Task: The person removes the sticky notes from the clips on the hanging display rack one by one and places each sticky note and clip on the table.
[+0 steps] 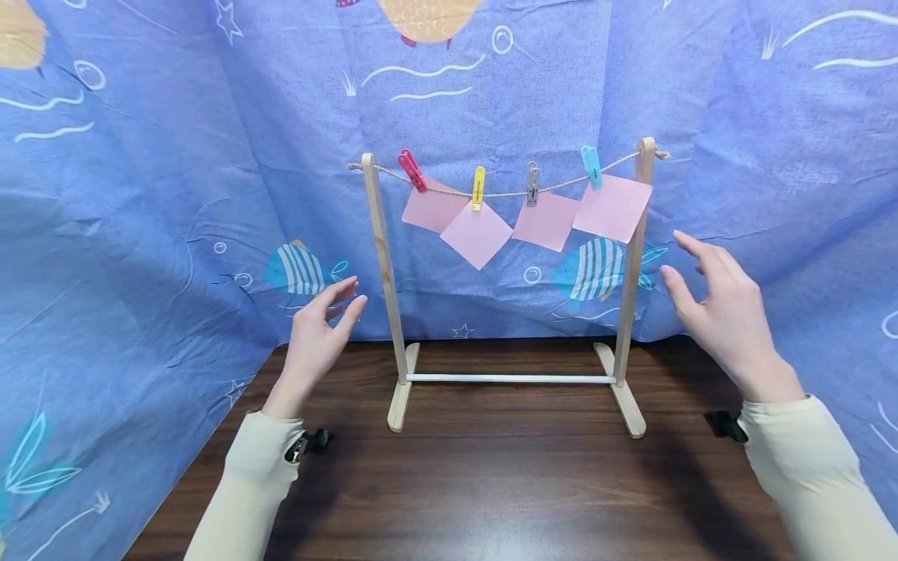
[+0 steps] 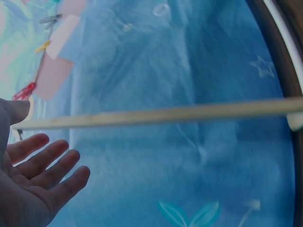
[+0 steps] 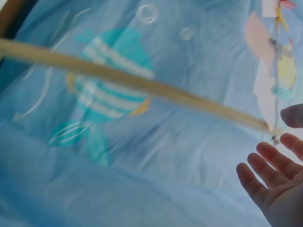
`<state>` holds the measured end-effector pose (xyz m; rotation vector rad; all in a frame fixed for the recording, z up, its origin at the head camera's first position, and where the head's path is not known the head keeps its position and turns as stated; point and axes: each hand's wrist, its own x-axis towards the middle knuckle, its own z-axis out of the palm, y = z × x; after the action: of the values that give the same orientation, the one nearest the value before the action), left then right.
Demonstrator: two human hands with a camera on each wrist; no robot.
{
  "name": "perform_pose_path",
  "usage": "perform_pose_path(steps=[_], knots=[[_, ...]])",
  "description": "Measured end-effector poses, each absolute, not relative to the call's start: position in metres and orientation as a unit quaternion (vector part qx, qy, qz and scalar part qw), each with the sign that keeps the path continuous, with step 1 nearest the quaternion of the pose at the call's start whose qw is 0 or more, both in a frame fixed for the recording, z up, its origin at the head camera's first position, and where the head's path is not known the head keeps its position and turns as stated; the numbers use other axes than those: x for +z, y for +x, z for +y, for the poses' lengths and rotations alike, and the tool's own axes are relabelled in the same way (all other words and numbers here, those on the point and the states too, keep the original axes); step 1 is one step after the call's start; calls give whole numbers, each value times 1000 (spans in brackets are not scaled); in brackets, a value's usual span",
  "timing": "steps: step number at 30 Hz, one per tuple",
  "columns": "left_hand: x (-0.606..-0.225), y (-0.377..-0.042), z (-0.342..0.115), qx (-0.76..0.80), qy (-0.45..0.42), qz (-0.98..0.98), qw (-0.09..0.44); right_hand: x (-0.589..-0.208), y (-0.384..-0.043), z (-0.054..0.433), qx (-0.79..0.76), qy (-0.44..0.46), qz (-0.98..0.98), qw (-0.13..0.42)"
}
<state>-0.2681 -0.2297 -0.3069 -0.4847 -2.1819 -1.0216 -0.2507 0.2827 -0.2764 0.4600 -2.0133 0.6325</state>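
Pink square paper notes hang from a string [image 1: 501, 194] tied between two wooden posts. A red clothespin [image 1: 412, 171], a yellow clothespin [image 1: 479, 188], a grey clothespin [image 1: 533, 183] and a blue clothespin [image 1: 591, 167] clip them. The rightmost note [image 1: 613, 208] overlaps the right post [image 1: 631, 273]. My left hand [image 1: 319, 335] is held in the air left of the left post [image 1: 384, 265], fingers relaxed, holding nothing. To the right of the right post my right hand [image 1: 726, 312] hovers with fingers spread and nothing in it. Both wrist views show each palm apart from the posts.
The stand has a white crossbar [image 1: 512, 379] low between two wooden feet [image 1: 398, 405]. It stands on a dark wooden table [image 1: 491, 483]. A blue curtain [image 1: 449, 304] with sea prints hangs behind and along the sides. A black strap [image 1: 309, 444] is on the left wrist.
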Motion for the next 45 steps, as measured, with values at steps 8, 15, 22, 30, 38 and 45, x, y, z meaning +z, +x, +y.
perform_pose_path(steps=[8,15,22,30,38,45], knots=[[-297,-275,-205,-496,-192,-800,279,-249,-264,241,274,237,-762,536],[-289,-282,-188,-546,-202,-773,252,-215,-268,196,310,291,-710,561],[-281,-292,-175,-603,-217,-731,234,-180,-264,149,319,366,-662,571],[-283,-303,-161,-625,-220,-714,226,-162,-271,110,284,414,-647,573],[-278,-315,-148,-616,-223,-724,215,-157,-291,90,277,416,-691,522],[-275,-331,-135,-643,-219,-712,179,-149,-300,77,318,395,-718,476]])
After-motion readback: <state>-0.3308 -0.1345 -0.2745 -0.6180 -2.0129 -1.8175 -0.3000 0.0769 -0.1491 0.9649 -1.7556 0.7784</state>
